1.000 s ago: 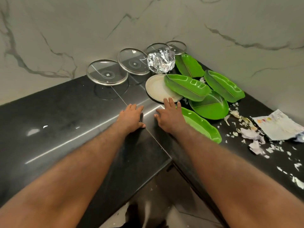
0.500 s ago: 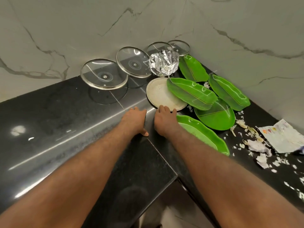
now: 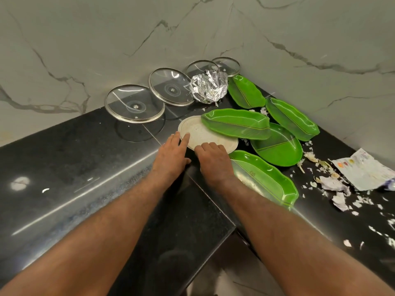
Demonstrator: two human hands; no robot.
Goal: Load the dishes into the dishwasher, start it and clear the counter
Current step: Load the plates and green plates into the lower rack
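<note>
A round white plate (image 3: 197, 133) lies in the corner of the black counter (image 3: 85, 163), partly under a green leaf-shaped plate (image 3: 235, 123). My left hand (image 3: 173, 157) lies flat with its fingertips on the white plate's left rim. My right hand (image 3: 213, 161) rests on the plate's near edge, fingers curled down onto it. Several more green leaf plates lie around: one (image 3: 265, 178) beside my right wrist, one (image 3: 277, 146) behind it, two (image 3: 290, 118) (image 3: 245, 92) near the wall. Several glass lids (image 3: 134, 103) (image 3: 171, 89) lean against the marble wall.
A crumpled ball of foil (image 3: 208, 86) sits by the lids. Torn paper scraps and food bits (image 3: 329, 184) and a creased printed paper (image 3: 363, 169) litter the right side of the counter. The counter's inner corner edge drops to the floor (image 3: 224, 280) below my arms.
Both hands have slid forward from the bare counter onto the white plate's near rim. The left fingers now reach its left edge, the right fingers curl over its front.
</note>
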